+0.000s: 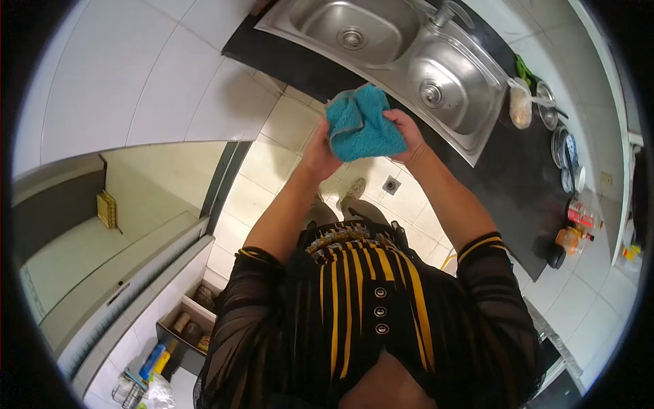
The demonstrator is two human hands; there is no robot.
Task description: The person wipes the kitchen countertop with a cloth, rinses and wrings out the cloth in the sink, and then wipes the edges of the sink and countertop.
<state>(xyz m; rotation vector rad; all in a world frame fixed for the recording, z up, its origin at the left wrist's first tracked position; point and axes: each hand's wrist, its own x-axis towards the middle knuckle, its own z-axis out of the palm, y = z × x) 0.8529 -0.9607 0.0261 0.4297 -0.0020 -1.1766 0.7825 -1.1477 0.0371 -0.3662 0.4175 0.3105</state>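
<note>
A folded teal cloth [368,129] is held up between both hands, above the tiled floor and close to the front edge of the dark counter. My left hand [322,151] grips its left side. On the right side, my right hand [407,136] holds it with the thumb over the top. Parts of the fingers of both hands are hidden behind the cloth. Just beyond it is a double steel sink [402,65] with two round drains and a faucet [449,13].
Along the counter's right side are a plastic bag [520,103], a metal bowl [546,108], stacked dishes [564,151] and bottles [575,238]. A sliding door [136,273] stands at the left, with a drawer of items [187,324] below. The floor has a drain [391,185].
</note>
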